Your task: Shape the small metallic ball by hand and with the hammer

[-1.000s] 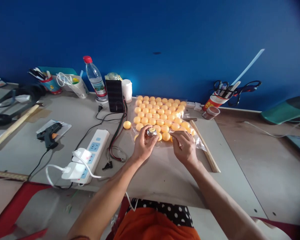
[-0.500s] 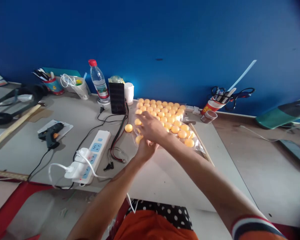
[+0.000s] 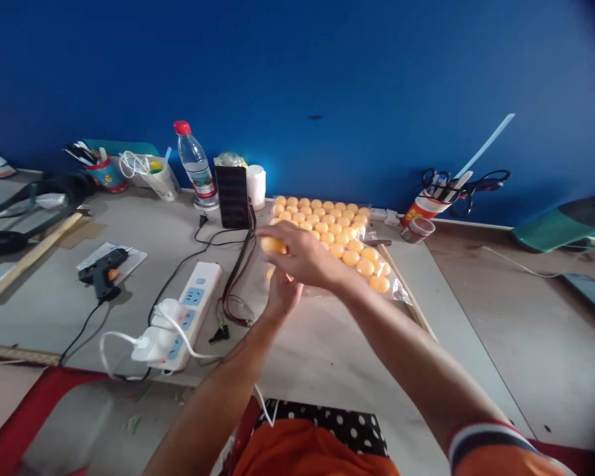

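My right hand (image 3: pixel 310 254) is closed around an orange ping-pong ball (image 3: pixel 272 245), held at its fingertips near the left edge of the clear plastic bag. Directly below it is my left hand (image 3: pixel 283 292), its fingers curled and mostly covered by the right hand. The shiny silver round object that was in the left hand is hidden now. Just beyond both hands lies the bag of orange ping-pong balls (image 3: pixel 327 216), several rows of them, with loose plastic (image 3: pixel 401 292) at its right corner.
A white power strip (image 3: pixel 194 314) with chargers, a black glue gun (image 3: pixel 102 272) and cables lie to the left. Behind stand a water bottle (image 3: pixel 197 168), a phone (image 3: pixel 233 197) and a white container (image 3: pixel 256 186). To the right are a wooden stick (image 3: pixel 421 318) and a tool cup (image 3: pixel 423 205).
My right hand has crossed left over my left hand and taken hold of the loose ping-pong ball that lay beside the bag. The silver object has gone out of sight beneath it.
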Available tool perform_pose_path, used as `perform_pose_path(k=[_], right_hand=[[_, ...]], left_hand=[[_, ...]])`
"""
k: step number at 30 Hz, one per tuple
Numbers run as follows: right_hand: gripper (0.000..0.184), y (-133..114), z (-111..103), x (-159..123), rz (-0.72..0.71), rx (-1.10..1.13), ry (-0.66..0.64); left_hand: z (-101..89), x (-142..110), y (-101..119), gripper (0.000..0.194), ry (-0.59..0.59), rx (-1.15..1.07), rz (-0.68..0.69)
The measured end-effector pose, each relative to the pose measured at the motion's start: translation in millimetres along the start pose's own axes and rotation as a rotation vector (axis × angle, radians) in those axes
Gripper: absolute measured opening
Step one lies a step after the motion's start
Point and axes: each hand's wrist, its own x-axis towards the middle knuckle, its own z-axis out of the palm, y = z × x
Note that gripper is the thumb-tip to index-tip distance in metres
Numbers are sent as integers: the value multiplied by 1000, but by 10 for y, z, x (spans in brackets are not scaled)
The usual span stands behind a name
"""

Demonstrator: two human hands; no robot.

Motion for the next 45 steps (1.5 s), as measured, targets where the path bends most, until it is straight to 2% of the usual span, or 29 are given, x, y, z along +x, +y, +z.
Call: perform_pose_path(k=[2, 4, 7, 10, 12, 14, 18, 21, 26, 31, 34, 39, 42, 45], right_hand=[[34, 86, -253, -305, 12, 87, -94], [31, 193, -397, -591, 25, 130, -166], [33, 321, -439, -887, 49, 177, -71], [34, 385, -363, -1014, 104, 87, -22], [36, 404, -269, -1037, 159, -5, -80], [40, 413, -147, -1031, 188, -114, -127], [40, 454, 107, -994, 228, -448, -162], [31, 538, 233, -1002, 267, -588, -106], [32, 722, 292, -1089, 324, -694, 52], [35, 761, 291, -1121, 330, -733, 177], [33, 704, 294, -1111, 258, -687, 205], [29, 637, 323, -1100, 150, -585, 64], [27, 663, 352, -1094, 168, -585, -15], [28, 711, 372, -1086, 244, -629, 0]], left_hand=[[-30, -5, -5, 37, 23, -76, 29], [-24, -12, -12, 41, 52, -139, 50], [13, -35, -2, 47, 0, -171, 77], [11, -45, 48, 43, -8, -222, 2], [-15, -34, 89, 40, -6, -347, -64], [-45, -13, 119, 41, -1, -432, -74], [-77, 11, 124, 48, -1, -430, -55], [-77, 5, 115, 49, -11, -442, -43], [-67, 2, 120, 53, -27, -417, -28], [-66, 6, 98, 51, -14, -366, 2], [-65, 0, 96, 49, -14, -327, -3], [-55, -6, 99, 47, -7, -326, 2], [-51, -1, 76, 45, 4, -312, 18], [-53, 2, 55, 46, -5, -300, 20]])
